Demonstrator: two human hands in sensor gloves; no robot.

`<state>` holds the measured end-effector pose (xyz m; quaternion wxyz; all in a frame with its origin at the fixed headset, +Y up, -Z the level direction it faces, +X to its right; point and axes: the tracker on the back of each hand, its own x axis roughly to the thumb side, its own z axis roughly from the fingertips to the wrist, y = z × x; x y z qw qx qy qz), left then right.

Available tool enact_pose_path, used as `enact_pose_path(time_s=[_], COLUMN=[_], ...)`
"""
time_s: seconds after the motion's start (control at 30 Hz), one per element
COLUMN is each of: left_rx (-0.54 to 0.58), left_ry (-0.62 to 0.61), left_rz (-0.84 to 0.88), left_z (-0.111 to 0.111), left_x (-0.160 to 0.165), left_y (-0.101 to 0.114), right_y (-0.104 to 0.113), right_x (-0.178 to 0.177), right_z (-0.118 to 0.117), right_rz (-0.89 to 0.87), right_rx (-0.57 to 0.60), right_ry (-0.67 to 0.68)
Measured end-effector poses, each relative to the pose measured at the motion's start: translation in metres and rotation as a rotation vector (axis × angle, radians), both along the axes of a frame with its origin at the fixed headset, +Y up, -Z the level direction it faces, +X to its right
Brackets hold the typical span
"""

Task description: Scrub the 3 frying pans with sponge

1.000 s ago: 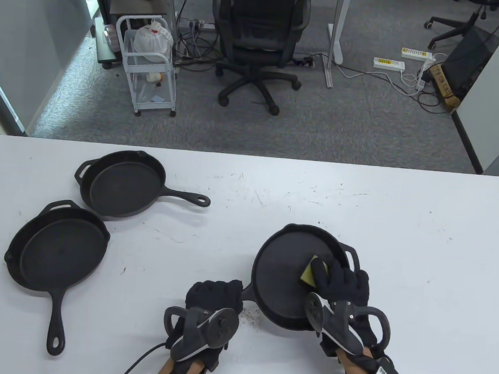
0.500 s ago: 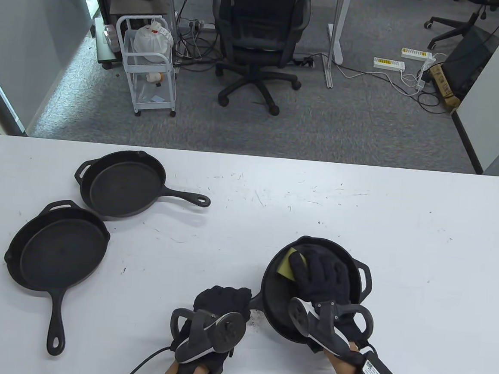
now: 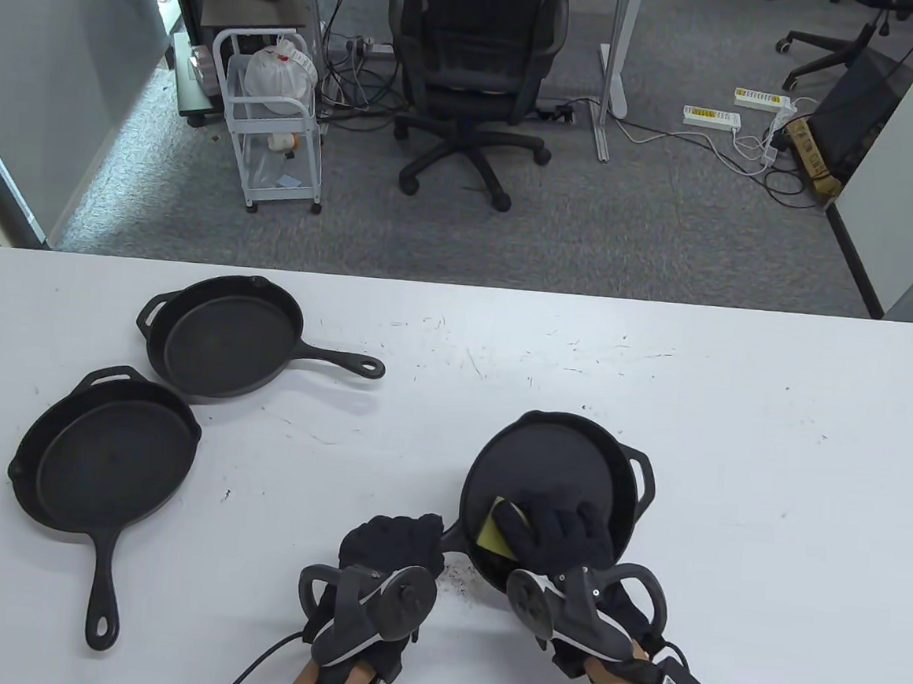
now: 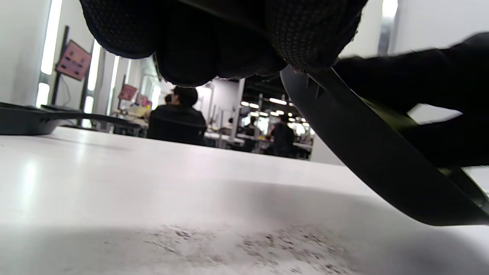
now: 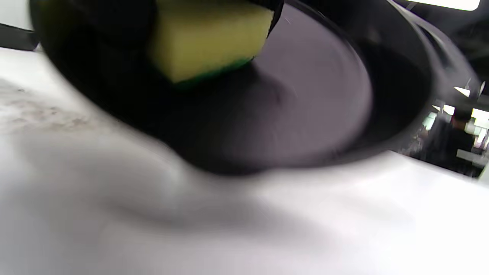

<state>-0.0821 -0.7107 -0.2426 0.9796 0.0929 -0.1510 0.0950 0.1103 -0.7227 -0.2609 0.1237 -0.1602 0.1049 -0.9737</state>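
Observation:
Three black cast-iron frying pans are on the white table. One pan sits tilted near the front middle; my left hand grips its handle, which the glove hides. My right hand presses a yellow sponge onto the near left part of that pan's floor. The right wrist view shows the sponge with a green underside against the pan. In the left wrist view my curled fingers hold the pan raised off the table. Two other pans lie at the left.
Dark crumbs are scattered on the table between my hands. A black office chair and a white wire cart stand on the carpet beyond the far edge. Cables and power strips lie at the back right.
My right hand swept the sponge from the pan's right side to its far left, then down to its near left. The pan shifted right and back while my left hand kept its grip.

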Motion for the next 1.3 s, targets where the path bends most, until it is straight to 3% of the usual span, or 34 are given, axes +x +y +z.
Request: enact_pose_path(time_s=[0.1,0.33,0.47,0.53,0.7,0.8,0.87,1.07,1.3], left_rx=[0.009,0.11,0.145,0.129,0.059,-0.003,-0.003,0.069,0.129], left_ry=[-0.042,0.009,0.098,0.122,0.089,0.009,-0.031,0.002,0.104], left_rz=[-0.019,-0.017,-0.043,-0.028,0.001,0.016,-0.023,-0.037,-0.018], left_z=[0.006,0.012,0.007,0.003,-0.001,0.0,0.004,0.007,0.004], left_x=[0.006,-0.001,-0.01,-0.014,-0.012,-0.001,0.006,0.002,-0.016], left_y=[0.003,0.013,0.012,0.01,0.002,0.0,0.001,0.008,0.011], right_y=[0.006,0.012,-0.001,-0.006,-0.01,-0.004,0.0,0.0,-0.007], right_x=[0.007,0.062,0.048,0.031,0.002,0.002,0.014,0.056,0.046], right_z=[-0.004,-0.019,-0.018,-0.013,-0.003,-0.003,-0.009,-0.027,-0.023], right_rz=[0.003,-0.117,-0.045,-0.005,-0.024,-0.038,-0.084,-0.17,-0.053], right_rx=[0.11,0.051,-0.145,-0.186,-0.104,0.023,0.083,0.051,-0.031], right_ry=[-0.09,-0.325,-0.206,-0.116,0.06,0.026,-0.065,-0.258,-0.173])
